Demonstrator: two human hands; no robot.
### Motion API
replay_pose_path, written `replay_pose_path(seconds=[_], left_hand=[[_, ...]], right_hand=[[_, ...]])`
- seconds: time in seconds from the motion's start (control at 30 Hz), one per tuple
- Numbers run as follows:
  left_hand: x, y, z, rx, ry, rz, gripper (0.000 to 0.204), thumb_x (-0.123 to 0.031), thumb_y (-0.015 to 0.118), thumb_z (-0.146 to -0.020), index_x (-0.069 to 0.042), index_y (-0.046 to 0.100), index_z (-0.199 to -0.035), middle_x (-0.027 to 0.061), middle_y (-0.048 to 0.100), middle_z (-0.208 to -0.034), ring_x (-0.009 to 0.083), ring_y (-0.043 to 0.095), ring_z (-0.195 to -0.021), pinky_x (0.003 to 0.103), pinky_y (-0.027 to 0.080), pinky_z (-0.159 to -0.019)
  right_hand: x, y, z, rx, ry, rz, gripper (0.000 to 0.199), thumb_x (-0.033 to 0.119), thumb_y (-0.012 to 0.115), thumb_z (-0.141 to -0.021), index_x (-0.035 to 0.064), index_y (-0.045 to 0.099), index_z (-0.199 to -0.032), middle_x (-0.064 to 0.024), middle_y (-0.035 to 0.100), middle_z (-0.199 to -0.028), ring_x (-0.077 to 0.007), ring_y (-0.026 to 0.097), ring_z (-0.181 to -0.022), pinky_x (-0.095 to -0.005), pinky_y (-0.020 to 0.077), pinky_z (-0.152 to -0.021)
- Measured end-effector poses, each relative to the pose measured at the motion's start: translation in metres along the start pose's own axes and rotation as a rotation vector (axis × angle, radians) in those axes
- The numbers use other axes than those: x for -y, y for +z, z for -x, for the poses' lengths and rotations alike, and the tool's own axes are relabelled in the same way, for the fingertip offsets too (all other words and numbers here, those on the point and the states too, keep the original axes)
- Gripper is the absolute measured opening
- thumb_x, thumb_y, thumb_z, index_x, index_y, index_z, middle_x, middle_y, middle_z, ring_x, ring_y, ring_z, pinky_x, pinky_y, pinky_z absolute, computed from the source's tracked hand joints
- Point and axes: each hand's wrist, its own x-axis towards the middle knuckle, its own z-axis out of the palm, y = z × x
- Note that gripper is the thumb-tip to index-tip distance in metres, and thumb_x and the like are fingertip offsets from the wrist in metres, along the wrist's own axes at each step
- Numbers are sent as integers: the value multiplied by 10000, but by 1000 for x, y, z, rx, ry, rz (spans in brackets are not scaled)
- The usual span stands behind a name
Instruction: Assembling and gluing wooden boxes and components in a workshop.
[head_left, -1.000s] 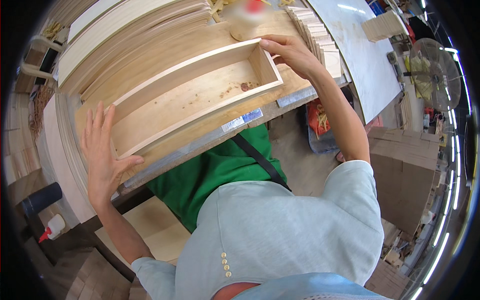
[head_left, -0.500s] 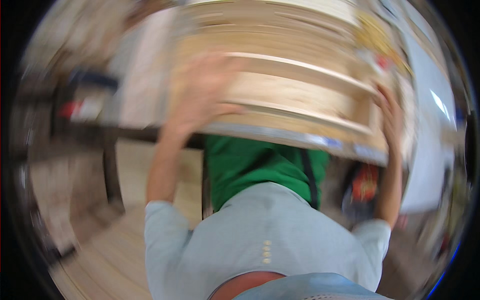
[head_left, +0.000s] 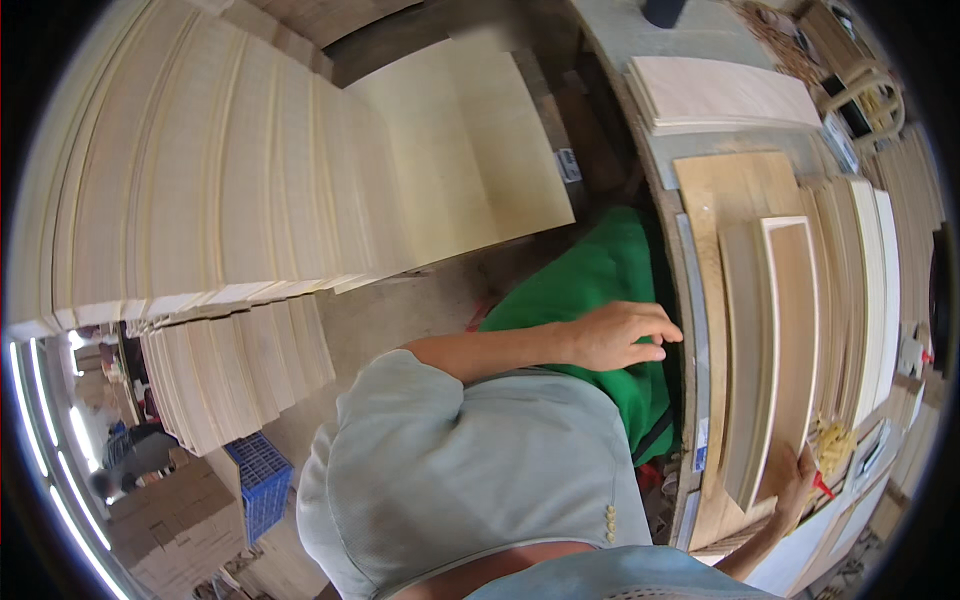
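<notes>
A long, shallow wooden box (head_left: 745,350) with thin walls lies on a flat wooden board (head_left: 705,195) on the workbench to my right. My right hand (head_left: 795,487) is at the near end of the box, its fingers over the end wall; part of the hand is hidden by the box and the view's angle. My left hand (head_left: 622,335) is in the air short of the bench edge, in front of the green apron (head_left: 570,285). Its fingers are loosely bent and apart, holding nothing.
Tall stacked wood panels (head_left: 200,170) fill the left, with a lower stack (head_left: 240,370) and a blue crate (head_left: 265,490) nearer. On the bench are thin boards (head_left: 725,92), more upright boards (head_left: 860,280) beyond the box, and a red-tipped bottle (head_left: 822,485).
My view has swung left, so the bench now appears on the right and the panel stacks show. My left hand has left the box; my right hand remains at its end.
</notes>
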Motion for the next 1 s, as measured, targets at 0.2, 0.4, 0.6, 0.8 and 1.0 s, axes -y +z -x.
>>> replay_pose_path(seconds=[0.2,0.4,0.6,0.8,1.0], left_hand=[[-25,-15,12,-35,47,184,485,-192,684,-852,-35,509,-1277,109,560,-1155,210,597,-977,356,493,-859],[-39,-65,32,-729,209,90,837,-220,769,-741,-22,314,-1416,146,490,-1209,246,524,-1074,360,466,-872],[86,-166,86,-1273,-213,-221,503,-43,491,-788,-22,489,-1291,103,574,-835,177,533,-731,317,467,-683],[169,-230,176,-1285,-808,-454,428,-28,474,-788,9,532,-1211,222,602,-1139,349,554,-1100,399,410,-942],[195,-222,136,-1170,-882,-852,578,-175,571,-856,38,388,-1361,252,425,-1377,379,396,-1285,417,298,-1082]], right_hand=[[70,46,-6,-168,-136,-84,322,164,576,-941,-22,575,-1204,-51,624,-1058,-115,547,-936,-250,440,-815],[203,218,-45,-118,-349,57,397,85,589,-900,-5,529,-1282,-124,674,-978,-137,622,-857,-299,512,-738],[243,407,-86,143,-973,235,435,192,638,-856,-16,504,-1214,-224,582,-1144,-384,569,-1013,-449,488,-830],[194,380,-62,385,-822,27,364,139,651,-854,-16,565,-1171,-195,635,-1073,-363,610,-981,-422,508,-820],[169,322,-50,300,-523,-73,308,77,619,-881,-13,589,-1173,-174,661,-1040,-297,649,-934,-357,522,-792]])
